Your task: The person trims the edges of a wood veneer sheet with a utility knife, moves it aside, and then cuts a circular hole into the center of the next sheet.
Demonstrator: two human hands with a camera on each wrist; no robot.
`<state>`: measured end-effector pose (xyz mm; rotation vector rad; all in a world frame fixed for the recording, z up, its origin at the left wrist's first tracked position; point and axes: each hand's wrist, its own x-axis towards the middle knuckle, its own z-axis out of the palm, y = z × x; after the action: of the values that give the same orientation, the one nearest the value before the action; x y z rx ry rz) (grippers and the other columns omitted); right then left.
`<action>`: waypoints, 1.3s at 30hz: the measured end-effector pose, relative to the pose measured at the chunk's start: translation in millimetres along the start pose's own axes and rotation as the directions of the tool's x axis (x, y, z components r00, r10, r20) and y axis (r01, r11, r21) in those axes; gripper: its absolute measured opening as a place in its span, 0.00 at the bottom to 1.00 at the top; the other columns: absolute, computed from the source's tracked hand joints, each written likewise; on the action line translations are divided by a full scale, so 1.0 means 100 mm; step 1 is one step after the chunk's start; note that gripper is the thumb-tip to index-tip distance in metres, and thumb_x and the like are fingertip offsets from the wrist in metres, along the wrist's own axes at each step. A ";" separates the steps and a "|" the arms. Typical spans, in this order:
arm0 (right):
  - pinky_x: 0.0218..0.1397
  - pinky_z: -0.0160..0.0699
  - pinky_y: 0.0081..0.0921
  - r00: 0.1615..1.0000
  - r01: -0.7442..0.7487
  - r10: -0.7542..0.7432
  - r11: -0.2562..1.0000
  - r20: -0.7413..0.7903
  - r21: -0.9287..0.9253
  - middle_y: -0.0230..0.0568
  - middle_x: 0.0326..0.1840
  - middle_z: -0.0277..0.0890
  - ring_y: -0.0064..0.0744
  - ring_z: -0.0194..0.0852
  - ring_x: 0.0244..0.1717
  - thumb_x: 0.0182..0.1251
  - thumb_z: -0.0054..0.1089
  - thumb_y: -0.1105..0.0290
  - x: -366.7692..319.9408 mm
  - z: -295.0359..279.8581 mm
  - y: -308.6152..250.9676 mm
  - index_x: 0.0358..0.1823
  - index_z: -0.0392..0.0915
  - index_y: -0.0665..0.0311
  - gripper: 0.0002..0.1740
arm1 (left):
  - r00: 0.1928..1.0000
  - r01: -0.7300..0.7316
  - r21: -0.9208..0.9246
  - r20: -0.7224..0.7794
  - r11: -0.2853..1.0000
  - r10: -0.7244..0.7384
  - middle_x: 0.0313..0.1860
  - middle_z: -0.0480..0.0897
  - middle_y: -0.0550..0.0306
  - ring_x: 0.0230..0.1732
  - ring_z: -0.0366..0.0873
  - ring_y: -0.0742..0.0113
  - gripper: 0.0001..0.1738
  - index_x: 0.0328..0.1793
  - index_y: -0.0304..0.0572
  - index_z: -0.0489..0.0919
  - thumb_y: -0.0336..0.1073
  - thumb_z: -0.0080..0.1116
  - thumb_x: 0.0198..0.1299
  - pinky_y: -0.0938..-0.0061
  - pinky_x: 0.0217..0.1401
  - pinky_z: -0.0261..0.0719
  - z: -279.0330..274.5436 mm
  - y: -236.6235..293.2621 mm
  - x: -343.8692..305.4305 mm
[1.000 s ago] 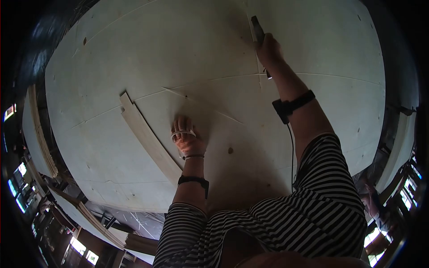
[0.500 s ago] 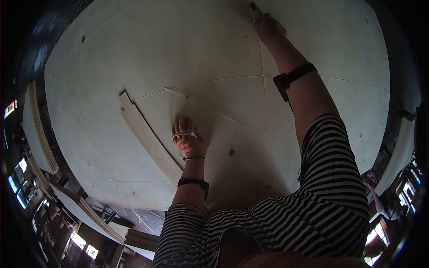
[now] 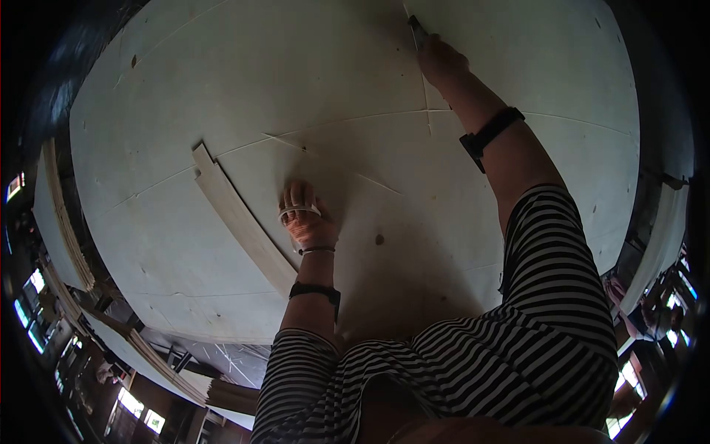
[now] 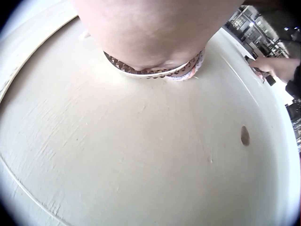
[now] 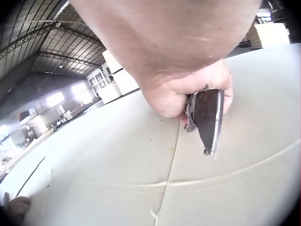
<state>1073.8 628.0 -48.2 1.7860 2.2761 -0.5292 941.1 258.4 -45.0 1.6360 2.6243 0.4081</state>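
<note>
Your two hands are well apart over one sheet [image 3: 355, 288]. Your right hand [image 3: 444, 63] is wrapped round a single tool [image 5: 208, 115], far out near the top of the head view. The tool lies along one of two seams; its near end is a flat, dark piece with a bright metal edge, clear of the sheet, and ragged wrapping shows at your grip. Whether its far tip touches the wood, you cannot tell from here. Your left hand [image 3: 303, 218] rests on the sheet, gripping nothing, fingers extended, with one pale band [image 3: 299, 209] looped across them.

The sheet is pale, matt wood. Its two seams [image 3: 427, 92] cross near your right forearm, one running outward, the other curving across. One oval brown knot [image 3: 379, 240] sits to the right of your left hand. Beside that hand, on its left, lies one long, flat wood strip [image 3: 233, 214] with a stepped end. Each forearm wears one dark strap; your sleeves [image 3: 551, 251] are striped knit. Layered panels [image 3: 66, 222] stand beyond the left edge.
</note>
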 end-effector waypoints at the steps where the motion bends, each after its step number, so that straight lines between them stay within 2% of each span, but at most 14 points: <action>1: 0.48 0.75 0.52 0.999 0.034 -0.034 0.999 -0.034 -0.010 0.57 0.43 0.78 0.54 0.79 0.45 0.67 0.40 0.58 -0.04 0.06 0.04 0.45 0.64 0.69 0.19 | 1.000 0.003 0.003 0.008 1.000 -0.003 0.54 0.70 0.49 0.57 0.66 0.47 0.20 0.49 0.43 0.71 0.31 0.54 0.46 0.51 0.59 0.64 0.00 0.00 -0.01; 10: 0.41 0.77 0.51 0.997 0.076 -0.077 0.995 -0.020 -0.067 0.54 0.38 0.78 0.54 0.80 0.40 0.68 0.42 0.58 -0.72 0.27 0.26 0.44 0.63 0.69 0.19 | 1.000 -0.011 0.039 0.020 0.999 0.010 0.55 0.69 0.48 0.60 0.65 0.47 0.19 0.50 0.42 0.71 0.33 0.53 0.48 0.52 0.61 0.63 0.01 0.00 -0.06; 20: 0.40 0.77 0.49 0.999 0.032 -0.032 0.999 0.018 0.007 0.53 0.35 0.78 0.54 0.80 0.38 0.68 0.43 0.57 -1.56 0.51 0.45 0.43 0.63 0.67 0.18 | 0.998 -0.023 0.052 -0.064 0.998 0.027 0.56 0.70 0.49 0.60 0.65 0.48 0.17 0.50 0.42 0.72 0.34 0.51 0.52 0.53 0.62 0.62 0.05 0.00 -0.15; 22: 0.41 0.79 0.48 0.995 0.040 -0.040 0.999 0.088 0.003 0.53 0.39 0.79 0.49 0.81 0.41 0.68 0.43 0.59 -1.72 0.50 0.49 0.46 0.63 0.68 0.18 | 0.995 -0.037 0.008 -0.093 0.999 0.037 0.57 0.70 0.52 0.61 0.66 0.49 0.18 0.51 0.43 0.72 0.31 0.52 0.51 0.53 0.59 0.64 0.04 0.01 -0.15; 25: 0.40 0.79 0.47 0.991 0.055 -0.048 0.997 0.122 -0.053 0.53 0.36 0.80 0.48 0.82 0.38 0.68 0.43 0.58 -1.97 0.48 0.56 0.46 0.63 0.68 0.19 | 0.996 -0.023 0.049 -0.090 0.999 0.027 0.56 0.71 0.52 0.59 0.66 0.48 0.17 0.49 0.43 0.73 0.32 0.52 0.51 0.54 0.58 0.65 0.00 0.04 -0.16; 29: 0.32 0.79 0.40 0.989 0.148 -0.146 0.986 -0.031 0.071 0.48 0.29 0.79 0.41 0.81 0.28 0.66 0.47 0.58 -1.92 0.53 0.65 0.42 0.65 0.68 0.18 | 0.995 -0.033 0.038 -0.092 0.999 0.037 0.55 0.72 0.52 0.59 0.67 0.48 0.17 0.49 0.43 0.73 0.32 0.52 0.51 0.54 0.57 0.66 -0.01 0.03 -0.16; 30: 0.28 0.76 0.38 0.912 0.119 -0.271 0.894 0.308 0.433 0.45 0.27 0.76 0.37 0.78 0.23 0.64 0.50 0.58 -1.90 0.40 0.63 0.39 0.66 0.68 0.17 | 0.996 -0.026 0.027 -0.088 0.999 0.028 0.55 0.71 0.51 0.58 0.67 0.48 0.17 0.49 0.43 0.73 0.32 0.52 0.51 0.54 0.57 0.66 0.01 0.02 -0.16; 31: 0.24 0.73 0.35 0.703 -0.059 -0.474 0.704 0.530 0.707 0.42 0.24 0.74 0.33 0.75 0.18 0.63 0.53 0.58 -1.89 0.28 0.60 0.36 0.67 0.68 0.17 | 0.996 -0.023 0.018 -0.086 1.000 0.025 0.55 0.71 0.51 0.58 0.67 0.48 0.17 0.49 0.43 0.73 0.31 0.52 0.51 0.54 0.57 0.66 0.02 0.03 -0.14; 33: 0.18 0.65 0.25 0.609 0.007 -0.599 0.660 0.520 0.751 0.35 0.15 0.63 0.22 0.64 0.13 0.61 0.57 0.60 -2.16 0.22 0.16 0.33 0.66 0.68 0.17 | 0.996 -0.029 0.023 -0.080 0.999 0.030 0.54 0.71 0.51 0.58 0.67 0.48 0.17 0.49 0.42 0.72 0.31 0.52 0.51 0.54 0.57 0.66 0.01 0.04 -0.11; 34: 0.23 0.70 0.31 0.695 0.117 -0.547 0.727 0.467 0.677 0.40 0.18 0.68 0.32 0.72 0.18 0.60 0.58 0.60 -2.18 0.26 0.00 0.35 0.66 0.67 0.17 | 0.997 -0.027 0.021 -0.067 0.999 0.028 0.54 0.71 0.50 0.58 0.67 0.48 0.17 0.49 0.42 0.72 0.31 0.52 0.51 0.54 0.57 0.66 0.00 0.04 -0.13; 35: 0.23 0.70 0.31 0.696 0.118 -0.549 0.723 0.463 0.680 0.40 0.18 0.68 0.32 0.72 0.18 0.60 0.58 0.60 -2.12 0.29 0.00 0.35 0.66 0.67 0.17 | 0.997 -0.030 0.024 -0.069 0.999 0.032 0.54 0.71 0.50 0.58 0.67 0.48 0.17 0.49 0.42 0.72 0.31 0.52 0.51 0.54 0.57 0.66 -0.01 0.06 -0.11; 36: 0.28 0.73 0.37 0.865 0.283 -0.453 0.796 0.217 0.535 0.43 0.23 0.71 0.39 0.75 0.24 0.58 0.59 0.61 -2.00 0.34 0.00 0.38 0.66 0.66 0.17 | 0.996 -0.039 0.043 -0.077 0.998 0.042 0.54 0.71 0.50 0.57 0.67 0.48 0.17 0.48 0.42 0.72 0.31 0.52 0.50 0.54 0.56 0.67 -0.02 0.07 -0.10; 37: 0.34 0.76 0.42 0.925 0.375 -0.372 0.863 -0.076 0.339 0.45 0.27 0.75 0.47 0.79 0.30 0.57 0.60 0.61 -1.87 0.40 0.02 0.42 0.66 0.65 0.18 | 0.996 -0.046 0.062 -0.079 0.997 0.051 0.54 0.71 0.50 0.57 0.68 0.47 0.16 0.48 0.42 0.71 0.30 0.52 0.50 0.54 0.56 0.67 -0.03 0.07 -0.10; 39: 0.44 0.76 0.47 0.891 0.383 -0.299 0.899 -0.341 0.211 0.51 0.35 0.77 0.55 0.76 0.43 0.55 0.60 0.63 -1.47 0.41 0.17 0.48 0.65 0.63 0.21 | 0.999 -0.021 0.028 -0.035 0.999 0.022 0.54 0.71 0.51 0.58 0.67 0.48 0.18 0.49 0.43 0.72 0.32 0.54 0.49 0.54 0.57 0.66 0.00 0.03 -0.10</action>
<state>1124.1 483.3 -34.0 1.6750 2.8902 -0.7039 948.3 250.6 -45.4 1.6814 2.6515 0.4071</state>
